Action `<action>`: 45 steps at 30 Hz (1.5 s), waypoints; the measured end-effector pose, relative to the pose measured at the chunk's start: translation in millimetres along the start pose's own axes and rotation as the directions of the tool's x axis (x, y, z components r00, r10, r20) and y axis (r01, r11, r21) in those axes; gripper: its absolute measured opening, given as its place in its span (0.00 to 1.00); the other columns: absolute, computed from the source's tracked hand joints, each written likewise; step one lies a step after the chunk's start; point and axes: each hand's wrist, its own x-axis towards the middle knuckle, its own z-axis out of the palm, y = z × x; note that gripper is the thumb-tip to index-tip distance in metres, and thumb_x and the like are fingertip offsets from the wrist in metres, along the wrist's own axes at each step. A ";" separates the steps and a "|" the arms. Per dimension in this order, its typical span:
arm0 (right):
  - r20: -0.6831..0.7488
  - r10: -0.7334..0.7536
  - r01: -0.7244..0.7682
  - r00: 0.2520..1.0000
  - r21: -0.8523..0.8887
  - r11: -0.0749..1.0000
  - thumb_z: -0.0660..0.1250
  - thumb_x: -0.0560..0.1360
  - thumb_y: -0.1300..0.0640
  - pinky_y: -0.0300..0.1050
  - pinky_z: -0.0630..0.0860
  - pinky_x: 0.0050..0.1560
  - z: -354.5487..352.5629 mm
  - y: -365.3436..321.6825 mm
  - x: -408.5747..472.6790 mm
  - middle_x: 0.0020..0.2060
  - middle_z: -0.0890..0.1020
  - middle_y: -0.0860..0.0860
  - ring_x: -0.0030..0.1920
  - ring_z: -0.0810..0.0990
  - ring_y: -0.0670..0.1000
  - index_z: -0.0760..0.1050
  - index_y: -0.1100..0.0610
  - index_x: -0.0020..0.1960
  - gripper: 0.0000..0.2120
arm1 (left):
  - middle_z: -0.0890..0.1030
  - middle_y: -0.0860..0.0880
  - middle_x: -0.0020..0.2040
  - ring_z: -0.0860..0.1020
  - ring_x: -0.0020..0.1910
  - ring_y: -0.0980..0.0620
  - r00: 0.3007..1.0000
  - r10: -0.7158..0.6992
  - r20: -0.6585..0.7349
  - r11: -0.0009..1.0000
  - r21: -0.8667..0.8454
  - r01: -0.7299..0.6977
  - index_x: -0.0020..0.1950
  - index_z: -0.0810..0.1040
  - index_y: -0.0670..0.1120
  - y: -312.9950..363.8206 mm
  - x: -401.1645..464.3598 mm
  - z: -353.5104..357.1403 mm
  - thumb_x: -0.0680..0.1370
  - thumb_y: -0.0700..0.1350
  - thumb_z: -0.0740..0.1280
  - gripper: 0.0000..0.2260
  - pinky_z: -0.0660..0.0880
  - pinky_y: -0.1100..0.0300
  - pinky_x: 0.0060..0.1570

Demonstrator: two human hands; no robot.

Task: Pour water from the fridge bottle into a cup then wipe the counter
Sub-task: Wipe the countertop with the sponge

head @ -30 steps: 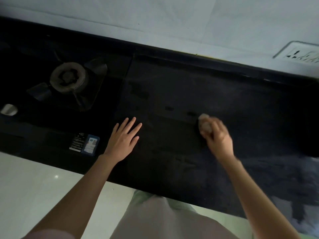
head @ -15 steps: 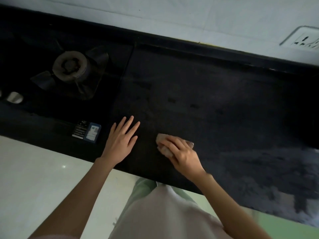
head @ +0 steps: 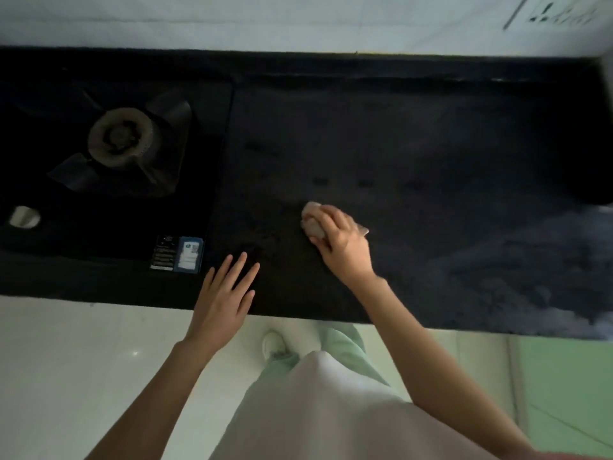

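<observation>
The right hand (head: 341,245) reaches forward over the dark counter (head: 431,154), its fingers curled down and clamped on a small pale cloth (head: 311,224), which is bunched under the fingertips and pressed flat on the counter; a corner of the cloth pokes out on the far side of the hand; the forearm runs back toward the lower right. The left hand (head: 224,300) lies flat near the counter's front edge, palm down, fingers straight and slightly apart, holding nothing; its arm runs back toward the lower left. The two hands are near each other but not touching; the cloth lies farther from the front edge than the left hand does.

To the left of the hands sits a gas burner (head: 121,136) on a black stove top, with a small sticker (head: 177,254) at its near corner and a pale knob (head: 24,216) at the far left; a wall socket (head: 560,11) shows at the top right.

Half a second ago the right hand and cloth were close beside the left hand, near the front edge; now they are farther back and a little to the right; a second ago they were farther right still; the left hand has kept its place on the counter.
</observation>
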 end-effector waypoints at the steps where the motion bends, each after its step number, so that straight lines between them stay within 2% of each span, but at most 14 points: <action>1: 0.010 -0.022 0.022 1.000 0.008 1.000 0.70 0.72 0.58 0.52 0.75 0.56 5.9 -11.8 -18.4 0.63 0.75 0.54 0.59 0.76 0.57 0.73 0.56 0.65 0.22 | 0.63 0.45 0.76 0.60 0.75 0.42 1.000 0.019 -0.009 1.000 0.001 -0.019 0.75 0.64 0.49 -2.0 0.2 0.8 0.81 0.52 0.52 0.22 0.62 0.42 0.70; 4: 0.022 0.009 -0.009 1.000 0.007 1.000 0.67 0.75 0.57 0.49 0.73 0.59 7.9 -34.8 -83.3 0.65 0.74 0.51 0.61 0.74 0.54 0.73 0.53 0.66 0.19 | 0.64 0.43 0.75 0.62 0.74 0.40 0.998 0.040 -0.051 0.999 -0.032 -0.042 0.74 0.66 0.48 -3.6 0.8 4.5 0.81 0.47 0.62 0.21 0.63 0.39 0.69; 8: -0.068 0.198 -0.200 0.978 -0.026 0.980 0.69 0.74 0.57 0.48 0.75 0.57 -19.2 -23.0 -143.4 0.63 0.75 0.49 0.60 0.76 0.53 0.73 0.50 0.65 0.20 | 0.66 0.42 0.74 0.64 0.73 0.37 0.993 0.075 -0.096 0.996 -0.031 -0.078 0.73 0.68 0.47 -5.2 0.5 9.1 0.81 0.48 0.59 0.20 0.64 0.37 0.66; 12: -0.147 0.408 -0.418 0.901 -0.042 0.908 0.69 0.72 0.55 0.57 0.78 0.49 -42.8 14.0 -118.2 0.62 0.75 0.51 0.58 0.76 0.58 0.72 0.51 0.64 0.21 | 0.66 0.41 0.74 0.63 0.73 0.37 0.994 0.075 -0.083 0.996 -0.042 -0.079 0.73 0.68 0.47 -5.2 0.9 8.6 0.80 0.47 0.63 0.21 0.64 0.36 0.67; 15: -0.206 0.477 -0.498 0.855 -0.063 0.865 0.70 0.73 0.58 0.54 0.77 0.49 -43.0 16.6 -69.0 0.62 0.74 0.52 0.57 0.75 0.59 0.71 0.52 0.66 0.22 | 0.66 0.42 0.74 0.63 0.73 0.37 0.994 0.076 -0.082 0.996 -0.038 -0.079 0.73 0.68 0.47 -5.3 1.1 7.9 0.80 0.47 0.63 0.21 0.64 0.36 0.67; 20: -0.135 0.288 -0.300 0.948 -0.080 0.951 0.71 0.71 0.58 0.49 0.76 0.46 9.9 -39.4 -49.5 0.60 0.76 0.54 0.55 0.77 0.59 0.75 0.55 0.63 0.21 | 0.67 0.41 0.73 0.65 0.72 0.36 0.989 0.086 -0.123 0.995 -0.046 -0.092 0.72 0.70 0.46 -6.6 1.6 11.4 0.79 0.46 0.65 0.22 0.65 0.36 0.66; 25: -0.036 0.130 -0.131 0.991 -0.021 0.991 0.68 0.75 0.59 0.47 0.74 0.54 22.4 -75.7 -119.8 0.63 0.75 0.51 0.60 0.75 0.54 0.73 0.54 0.65 0.19 | 0.67 0.41 0.74 0.64 0.72 0.36 0.989 0.087 -0.117 0.994 -0.054 -0.094 0.72 0.69 0.46 -7.8 1.5 11.0 0.79 0.47 0.65 0.22 0.65 0.36 0.65; 27: -0.036 0.155 -0.156 0.987 -0.030 0.987 0.69 0.75 0.58 0.49 0.76 0.50 5.7 -57.6 -125.5 0.63 0.74 0.49 0.60 0.76 0.54 0.72 0.51 0.66 0.20 | 0.67 0.42 0.74 0.64 0.73 0.37 0.990 0.087 -0.109 0.994 -0.051 -0.093 0.73 0.69 0.47 -7.9 1.8 10.0 0.79 0.47 0.65 0.22 0.65 0.36 0.66; 30: -0.080 0.301 -0.305 0.950 -0.054 0.951 0.70 0.73 0.57 0.55 0.79 0.45 -13.3 -22.7 -91.2 0.63 0.75 0.51 0.58 0.76 0.57 0.71 0.50 0.66 0.22 | 0.65 0.43 0.75 0.62 0.74 0.38 0.993 0.072 -0.098 0.995 -0.055 -0.078 0.74 0.67 0.48 -7.3 1.0 10.0 0.80 0.49 0.62 0.22 0.63 0.38 0.69; 33: -0.117 0.417 -0.423 0.902 -0.037 0.905 0.69 0.74 0.57 0.55 0.77 0.47 -15.7 -14.3 -30.5 0.63 0.74 0.53 0.58 0.75 0.59 0.71 0.53 0.67 0.22 | 0.62 0.44 0.76 0.59 0.75 0.40 0.994 0.063 -0.084 0.996 -0.053 -0.068 0.75 0.64 0.49 -6.2 0.6 9.3 0.81 0.50 0.59 0.22 0.61 0.39 0.71; 36: -0.060 0.289 -0.292 0.955 -0.040 0.956 0.69 0.74 0.56 0.55 0.77 0.52 6.2 -40.5 5.7 0.63 0.74 0.53 0.59 0.75 0.58 0.71 0.53 0.68 0.23 | 0.62 0.43 0.76 0.60 0.75 0.41 0.995 0.059 -0.081 0.997 -0.048 -0.063 0.75 0.64 0.49 -7.6 -1.3 6.5 0.80 0.50 0.58 0.22 0.62 0.40 0.70; 39: 0.040 0.117 -0.115 0.992 -0.053 0.992 0.70 0.73 0.56 0.54 0.78 0.52 36.2 -74.4 -5.6 0.63 0.75 0.54 0.60 0.76 0.58 0.71 0.55 0.67 0.23 | 0.64 0.43 0.75 0.62 0.74 0.40 0.992 0.019 -0.127 0.998 -0.062 -0.027 0.74 0.66 0.48 -18.5 -9.2 2.0 0.80 0.49 0.59 0.21 0.63 0.39 0.69; 43: 0.114 -0.078 0.078 0.990 0.006 0.997 0.68 0.75 0.56 0.49 0.76 0.54 48.4 -97.7 -62.4 0.64 0.75 0.52 0.62 0.75 0.55 0.73 0.54 0.66 0.19 | 0.65 0.42 0.75 0.62 0.74 0.40 0.979 0.015 -0.203 0.999 -0.037 -0.023 0.73 0.68 0.46 -48.2 -29.5 -0.8 0.80 0.47 0.62 0.21 0.63 0.39 0.69; 45: 0.126 -0.123 0.123 0.984 0.008 0.992 0.67 0.76 0.56 0.47 0.76 0.52 40.7 -89.4 -81.7 0.64 0.75 0.50 0.62 0.75 0.53 0.73 0.53 0.66 0.18 | 0.65 0.41 0.74 0.63 0.73 0.39 0.978 0.006 -0.209 1.000 -0.023 -0.012 0.73 0.68 0.45 -62.6 -37.3 -0.9 0.79 0.46 0.64 0.22 0.63 0.39 0.68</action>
